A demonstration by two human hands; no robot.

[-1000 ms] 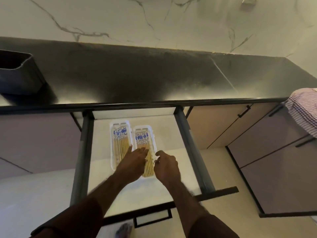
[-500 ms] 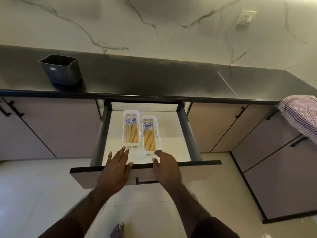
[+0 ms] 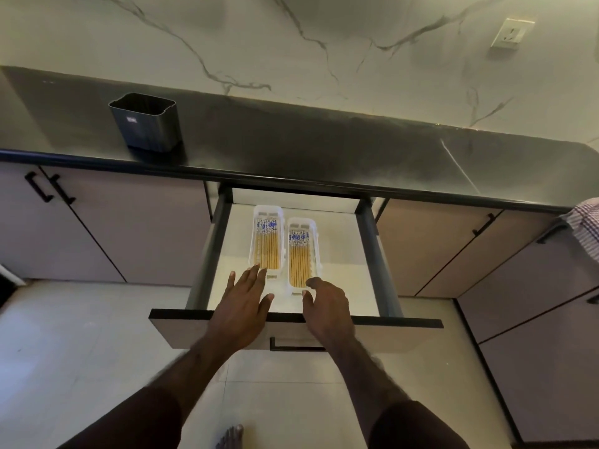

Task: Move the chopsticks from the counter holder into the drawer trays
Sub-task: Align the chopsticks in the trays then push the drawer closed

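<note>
Two white trays lie side by side in the open drawer. The left tray and the right tray each hold several wooden chopsticks with blue-patterned tops. My left hand hovers with fingers spread over the drawer's front edge, fingertips near the left tray's near end. My right hand hangs with loosely curled fingers just before the right tray. Neither hand holds anything. A dark holder stands on the black counter at the left; I see no chopsticks in it.
The black counter runs under a marble wall with a socket. Closed cabinet doors flank the drawer. A checked cloth hangs at the right edge. My bare foot shows on the tiled floor below.
Both hands have drawn back from the trays toward the drawer's front edge. The view has pulled back and shifted, so the holder on the counter now shows whole.
</note>
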